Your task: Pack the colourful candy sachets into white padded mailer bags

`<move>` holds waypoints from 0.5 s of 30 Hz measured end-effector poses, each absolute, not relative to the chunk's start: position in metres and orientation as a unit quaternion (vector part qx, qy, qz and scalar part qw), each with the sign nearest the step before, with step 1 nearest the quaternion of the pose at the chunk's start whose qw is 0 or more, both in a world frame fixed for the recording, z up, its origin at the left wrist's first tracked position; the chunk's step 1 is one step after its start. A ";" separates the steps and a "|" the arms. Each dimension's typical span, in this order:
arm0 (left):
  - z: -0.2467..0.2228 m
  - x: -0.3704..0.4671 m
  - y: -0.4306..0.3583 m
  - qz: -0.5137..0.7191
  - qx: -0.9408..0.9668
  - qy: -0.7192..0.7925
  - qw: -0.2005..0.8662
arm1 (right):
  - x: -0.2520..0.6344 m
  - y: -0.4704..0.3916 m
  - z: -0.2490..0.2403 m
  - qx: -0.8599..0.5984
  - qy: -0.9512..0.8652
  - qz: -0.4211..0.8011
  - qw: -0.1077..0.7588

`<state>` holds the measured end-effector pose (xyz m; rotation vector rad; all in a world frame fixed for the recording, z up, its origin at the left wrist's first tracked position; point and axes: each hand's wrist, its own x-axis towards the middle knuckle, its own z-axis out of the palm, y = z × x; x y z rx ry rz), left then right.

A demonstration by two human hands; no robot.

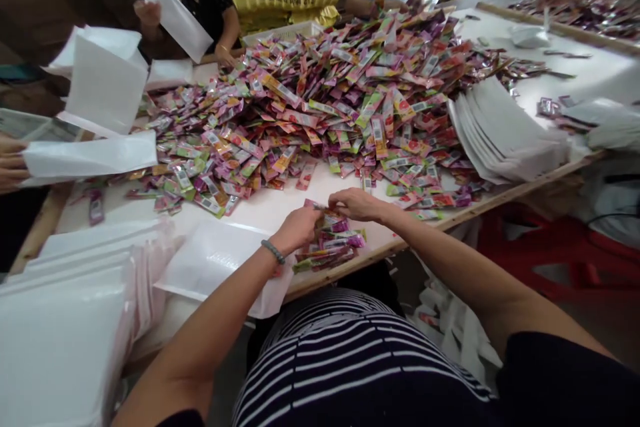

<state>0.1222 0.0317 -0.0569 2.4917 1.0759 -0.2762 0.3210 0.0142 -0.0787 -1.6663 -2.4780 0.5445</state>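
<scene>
My left hand (299, 228), with a grey bead bracelet at the wrist, is closed around a small packet beside a little group of colourful packets (337, 240) near the table's front edge. Just right of it, my right hand (354, 204) has its fingers pinched together over the same spot; what they grip is too small to make out. Below my left forearm, a white pouch (213, 257) lies flat on the table. Behind both hands rises a large heap of pink, green and purple packets (310, 113).
Stacked white pouches stand at the left (65, 320) and right (505, 127). Across the table a person holds a white pouch (177, 20); another person in light blue leans at the heap. A hand (10, 163) holds a pouch at far left. Red stools (550, 260) stand below right.
</scene>
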 end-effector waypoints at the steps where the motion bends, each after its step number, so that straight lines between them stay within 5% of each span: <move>1: -0.057 0.122 0.027 -0.103 0.902 0.364 0.208 | 0.324 0.007 -0.078 -0.563 -0.805 0.175 0.062; 6: -0.052 0.116 0.014 -0.057 0.931 0.309 0.187 | 0.332 -0.017 -0.081 -0.566 -0.813 0.135 0.029; 9: -0.045 0.107 0.009 -0.006 0.930 0.319 0.181 | 0.330 -0.029 -0.082 -0.533 -0.819 0.213 0.001; 15: -0.040 0.091 -0.008 -0.096 0.933 0.283 0.201 | 0.323 -0.048 -0.070 -0.533 -0.749 0.381 0.095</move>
